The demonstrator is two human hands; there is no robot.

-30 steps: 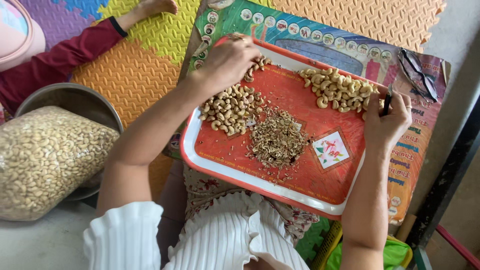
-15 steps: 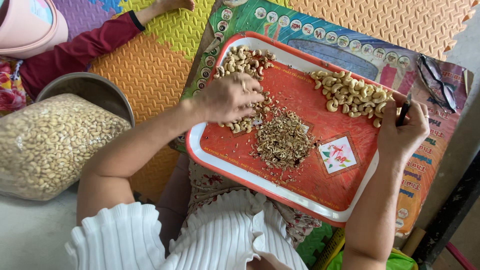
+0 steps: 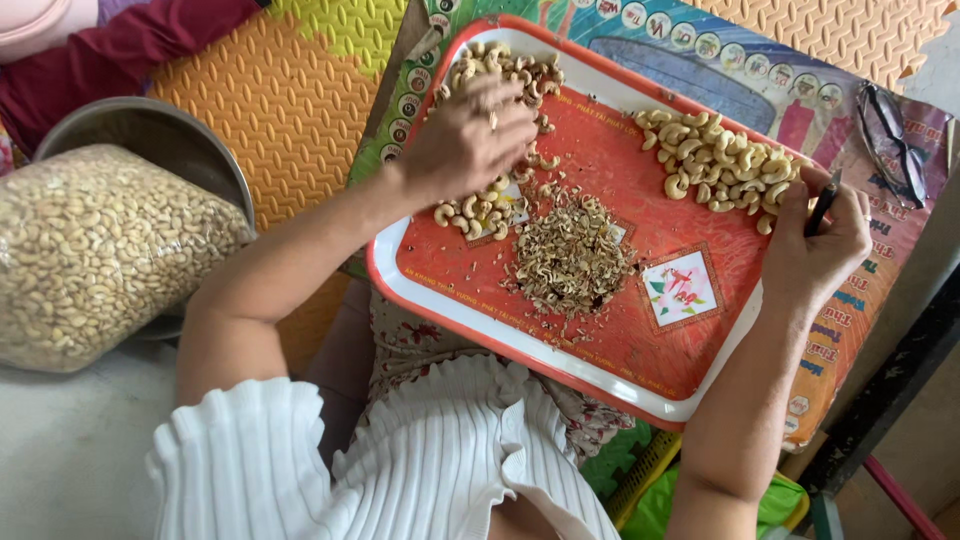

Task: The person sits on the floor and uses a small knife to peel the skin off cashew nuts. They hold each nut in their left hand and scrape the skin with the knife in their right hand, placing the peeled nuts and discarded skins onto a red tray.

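A red tray with a white rim (image 3: 440,310) rests on my lap. On it lie a pile of unpeeled cashews (image 3: 495,70) at the far left, a pile of pale peeled cashews (image 3: 715,165) at the far right, and a heap of brown skins (image 3: 570,258) in the middle. My left hand (image 3: 465,140) lies palm down on the unpeeled pile, fingers curled over the nuts. My right hand (image 3: 815,245) rests at the tray's right edge, shut on a small dark tool (image 3: 824,200) beside the peeled pile.
A clear bag full of cashews (image 3: 90,250) sits in a metal bowl (image 3: 150,130) at my left. Foam floor mats (image 3: 270,90) lie beyond. Dark glasses (image 3: 890,140) rest on a colourful printed board (image 3: 700,60) under the tray. Another person's red sleeve (image 3: 110,55) shows top left.
My left hand has stayed on the unpeeled cashew pile, shifting a little over it. My right hand has kept the dark tool at the tray's right edge.
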